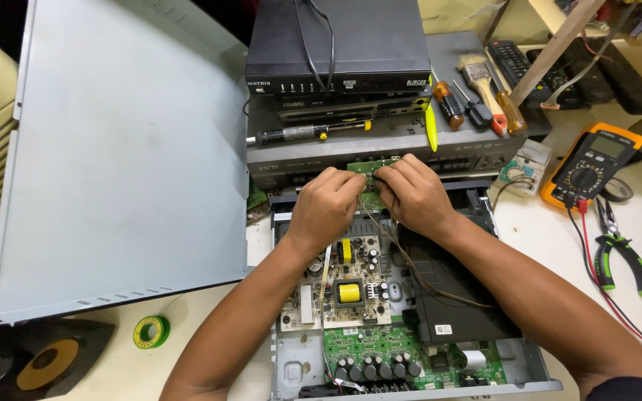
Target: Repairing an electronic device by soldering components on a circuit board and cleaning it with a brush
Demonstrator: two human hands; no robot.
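Green circuit board (371, 168) sits mostly hidden, pinched between left hand (326, 206) and right hand (412, 194).

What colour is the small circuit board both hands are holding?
Green: the small circuit board pinched between the left hand and right hand, seen in the head view.

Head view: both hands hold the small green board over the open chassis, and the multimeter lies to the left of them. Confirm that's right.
Not quite. In the head view the multimeter lies to the right of the hands, not left. Both hands, left and right, do hold the small green board over the open chassis.
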